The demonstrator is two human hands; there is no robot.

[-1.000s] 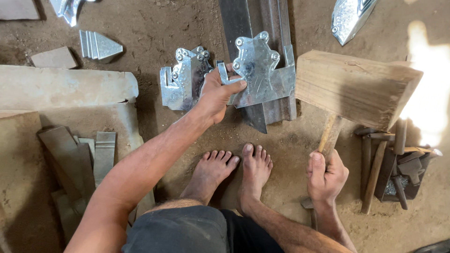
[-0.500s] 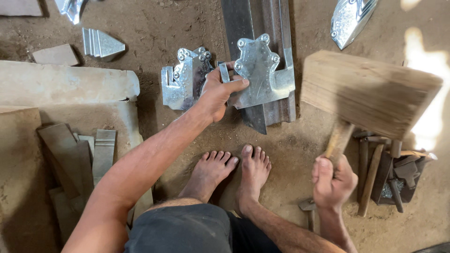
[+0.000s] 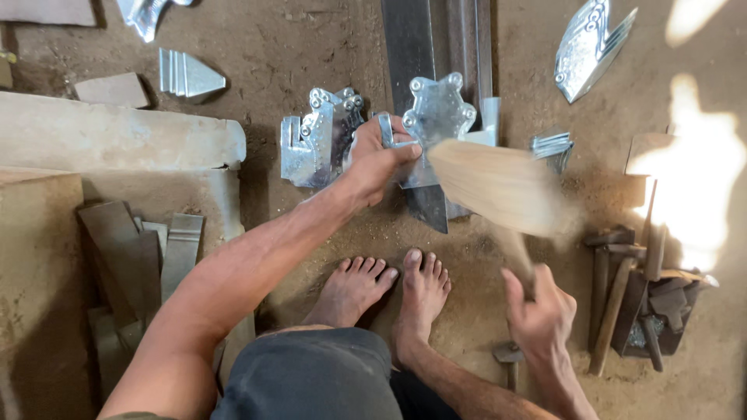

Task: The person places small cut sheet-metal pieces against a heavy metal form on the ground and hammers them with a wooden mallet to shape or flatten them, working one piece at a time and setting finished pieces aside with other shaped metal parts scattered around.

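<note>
My left hand (image 3: 375, 161) grips the left edge of a shiny cut sheet-metal piece (image 3: 436, 117) that lies across a long steel bar (image 3: 410, 47) on the dirt floor. My right hand (image 3: 542, 311) is closed around the handle of a big wooden mallet (image 3: 498, 187), whose head is blurred with motion just right of the metal piece. A stack of similar shiny metal pieces (image 3: 319, 140) stands just left of my left hand. My bare feet (image 3: 389, 288) rest on the ground below the work.
A stone slab (image 3: 117, 140) lies at left with grey metal strips (image 3: 148, 249) beside it. More cut metal pieces (image 3: 591, 47) lie at top right and top left. Several hammers and tools (image 3: 630, 288) sit at right. A small hammer (image 3: 510, 362) lies near my right wrist.
The wooden mallet has swung down and left from its raised position at right, toward the metal piece. My left hand has kept its hold on the piece.
</note>
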